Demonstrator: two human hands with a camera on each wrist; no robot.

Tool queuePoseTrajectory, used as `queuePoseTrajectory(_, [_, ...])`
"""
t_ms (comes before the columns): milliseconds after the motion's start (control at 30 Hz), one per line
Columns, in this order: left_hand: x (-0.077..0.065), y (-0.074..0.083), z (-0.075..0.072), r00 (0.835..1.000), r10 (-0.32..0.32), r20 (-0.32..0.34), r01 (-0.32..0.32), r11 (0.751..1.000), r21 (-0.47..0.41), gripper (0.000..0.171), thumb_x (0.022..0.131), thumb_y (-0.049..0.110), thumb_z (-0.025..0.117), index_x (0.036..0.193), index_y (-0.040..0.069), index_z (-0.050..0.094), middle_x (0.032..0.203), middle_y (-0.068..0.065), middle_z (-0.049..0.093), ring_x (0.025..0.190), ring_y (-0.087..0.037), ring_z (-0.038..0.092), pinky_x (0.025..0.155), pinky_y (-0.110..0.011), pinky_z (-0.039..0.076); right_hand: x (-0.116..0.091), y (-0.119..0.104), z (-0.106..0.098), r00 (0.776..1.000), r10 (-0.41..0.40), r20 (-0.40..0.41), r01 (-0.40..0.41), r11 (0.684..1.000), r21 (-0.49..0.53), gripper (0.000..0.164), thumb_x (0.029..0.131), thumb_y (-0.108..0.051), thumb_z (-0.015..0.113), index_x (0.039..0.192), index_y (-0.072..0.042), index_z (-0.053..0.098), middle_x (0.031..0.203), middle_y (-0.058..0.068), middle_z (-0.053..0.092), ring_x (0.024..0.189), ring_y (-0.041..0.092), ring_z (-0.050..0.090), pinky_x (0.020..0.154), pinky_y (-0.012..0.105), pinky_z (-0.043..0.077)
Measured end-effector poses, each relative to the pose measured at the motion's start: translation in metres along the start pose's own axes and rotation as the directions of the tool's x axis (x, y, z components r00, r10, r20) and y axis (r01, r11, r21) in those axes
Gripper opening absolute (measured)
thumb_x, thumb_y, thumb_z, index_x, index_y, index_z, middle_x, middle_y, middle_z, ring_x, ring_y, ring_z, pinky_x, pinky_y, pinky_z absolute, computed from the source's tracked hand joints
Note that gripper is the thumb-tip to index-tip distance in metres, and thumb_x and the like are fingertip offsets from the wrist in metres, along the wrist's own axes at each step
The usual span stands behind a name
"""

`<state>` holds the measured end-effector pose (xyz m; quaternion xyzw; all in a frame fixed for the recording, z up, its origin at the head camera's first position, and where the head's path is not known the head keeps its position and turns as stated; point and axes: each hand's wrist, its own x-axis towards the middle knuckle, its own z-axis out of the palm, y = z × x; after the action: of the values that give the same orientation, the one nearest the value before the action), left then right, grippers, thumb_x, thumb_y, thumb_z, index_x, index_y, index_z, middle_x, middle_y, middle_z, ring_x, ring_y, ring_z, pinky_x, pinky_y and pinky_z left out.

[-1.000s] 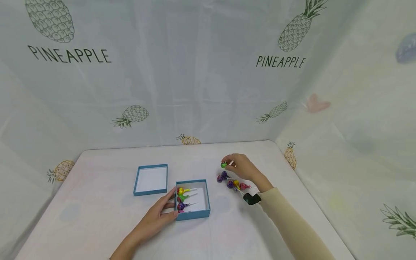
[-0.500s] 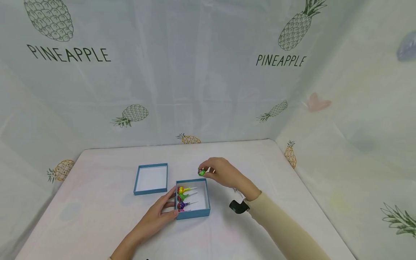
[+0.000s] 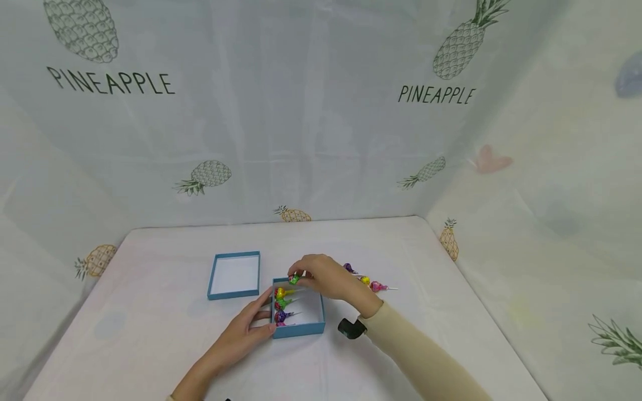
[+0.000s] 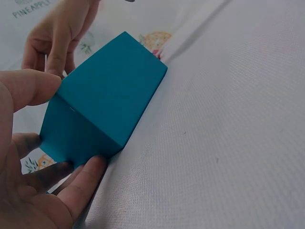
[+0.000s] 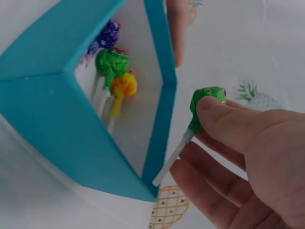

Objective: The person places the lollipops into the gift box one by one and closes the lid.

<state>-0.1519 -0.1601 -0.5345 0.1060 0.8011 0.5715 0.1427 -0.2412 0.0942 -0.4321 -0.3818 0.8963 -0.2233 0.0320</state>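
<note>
My right hand (image 3: pixel 326 278) pinches a green-wrapped lollipop (image 5: pixel 206 107) by its candy head, over the far edge of an open blue box (image 3: pixel 299 331). Its white stick slants down toward the box wall in the right wrist view. Inside the box lie a yellow lollipop (image 5: pixel 125 85), a green one and a purple one in a row, with a bit of pink at the near end. On the box's left side my left hand (image 3: pixel 246 331) holds it, thumb at the near corner and fingers along the blue side wall (image 4: pixel 76 129).
The shallow blue-rimmed lid (image 3: pixel 233 295) lies inside up, left of and behind the box. Right of the box rest loose lollipops, among them a purple one (image 3: pixel 348 268), a yellow one (image 3: pixel 365 280) and a pink one (image 3: pixel 377 286), partly behind the right forearm.
My right hand has carried the green lollipop leftward and nearer, from above the loose lollipops to the box's far edge. The left hand and the box have stayed in place.
</note>
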Motion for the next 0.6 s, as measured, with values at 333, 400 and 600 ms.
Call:
queuePoseTrajectory(333, [0.0, 0.0, 0.0, 1.0, 0.016, 0.017, -0.015, 1.0, -0.017, 0.08, 0.102, 0.036, 0.072, 0.169, 0.036, 0.028, 0.164, -0.014, 0.042, 0.142, -0.032, 0.054, 0.1, -0.024, 0.055, 0.005, 0.005, 0.026, 0.999, -0.035, 0.022, 0.036, 0.999, -0.031, 0.026, 0.099, -0.017, 0.077, 0.125, -0.017, 0.078, 0.114, -0.004, 0.077, 0.102, 0.015, 0.071, 0.093, 0.022, 0.056])
queuePoseTrajectory(400, [0.0, 0.0, 0.0, 1.0, 0.017, 0.018, -0.017, 1.0, -0.023, 0.08, 0.102, 0.036, 0.072, 0.169, 0.036, 0.028, 0.164, -0.014, 0.042, 0.142, -0.032, 0.054, 0.098, -0.02, 0.054, 0.005, 0.005, 0.031, 0.999, -0.028, 0.028, 0.029, 0.999, -0.045, 0.026, 0.099, -0.017, 0.077, 0.125, -0.018, 0.078, 0.115, -0.004, 0.077, 0.103, 0.012, 0.071, 0.093, 0.022, 0.056])
queuePoseTrajectory(600, [-0.001, 0.0, -0.001, 1.0, 0.016, 0.023, -0.015, 0.999, -0.044, 0.08, 0.102, 0.035, 0.072, 0.169, 0.035, 0.028, 0.164, -0.014, 0.041, 0.142, -0.033, 0.053, 0.095, -0.015, 0.05, 0.006, 0.004, 0.043, 0.999, -0.023, 0.033, 0.027, 0.992, -0.121, 0.026, 0.098, -0.019, 0.078, 0.124, -0.018, 0.079, 0.113, -0.007, 0.077, 0.102, 0.006, 0.071, 0.092, 0.019, 0.055])
